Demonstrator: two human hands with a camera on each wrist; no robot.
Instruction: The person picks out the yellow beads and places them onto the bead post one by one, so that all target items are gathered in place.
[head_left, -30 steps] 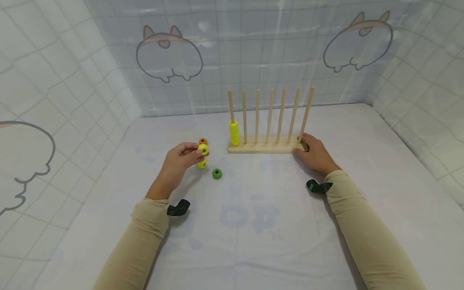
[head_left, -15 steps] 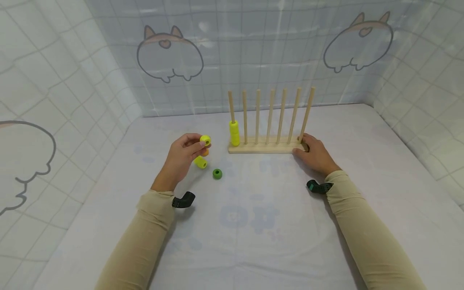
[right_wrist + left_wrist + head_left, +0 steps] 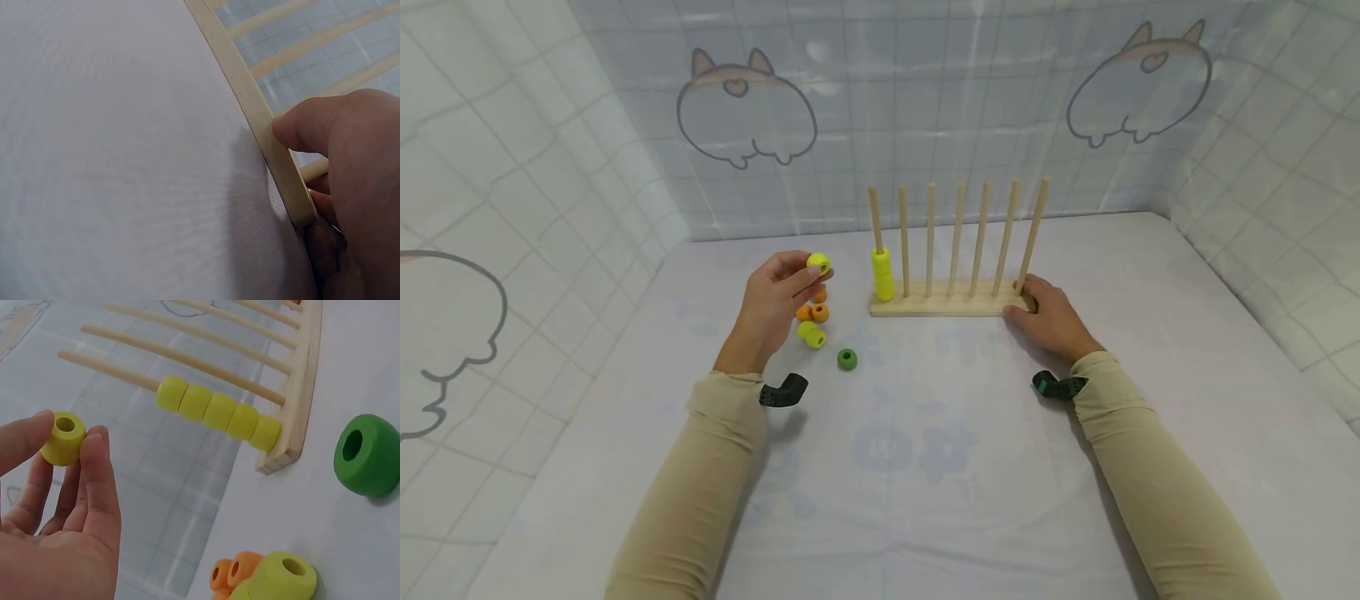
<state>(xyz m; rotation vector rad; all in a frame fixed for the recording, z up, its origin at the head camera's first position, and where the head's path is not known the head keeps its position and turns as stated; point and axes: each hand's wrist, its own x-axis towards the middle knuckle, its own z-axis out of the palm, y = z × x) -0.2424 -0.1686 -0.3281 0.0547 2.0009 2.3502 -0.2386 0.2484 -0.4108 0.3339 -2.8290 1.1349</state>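
Backdrop: white grid-patterned sheet walls with cartoon animal outlines; white cloth tabletop (image 3: 925, 467) below.
Head view, left hand (image 3: 772, 302): raised above the tabletop, thumb and fingertips pinching a yellow bead (image 3: 818, 264). Higher and a little farther back than half a second ago; the bead now hangs level with the stack on the rack.
Head view, loose beads: two orange beads (image 3: 814, 312), hidden behind the hand earlier, now show; a second yellow bead (image 3: 812, 334) and a green bead (image 3: 847, 359) lie where they lay before.
Head view, rack: wooden peg rack (image 3: 951, 307) with seven upright pegs; yellow stack (image 3: 883, 274) on the leftmost peg, unchanged.
Head view, right hand (image 3: 1051, 319): grip on the rack's right end, same place as earlier.
Left wrist view: held yellow bead (image 3: 63, 437) pinched between thumb and fingertip, hole facing the camera; five yellow beads (image 3: 219, 412) threaded on the end peg; green bead (image 3: 367, 454), orange beads (image 3: 235, 574) and loose yellow bead (image 3: 281, 578) on the cloth.
Right wrist view: thumb (image 3: 312, 128) pressed on the rack base (image 3: 262, 125), fingers curled round its end.
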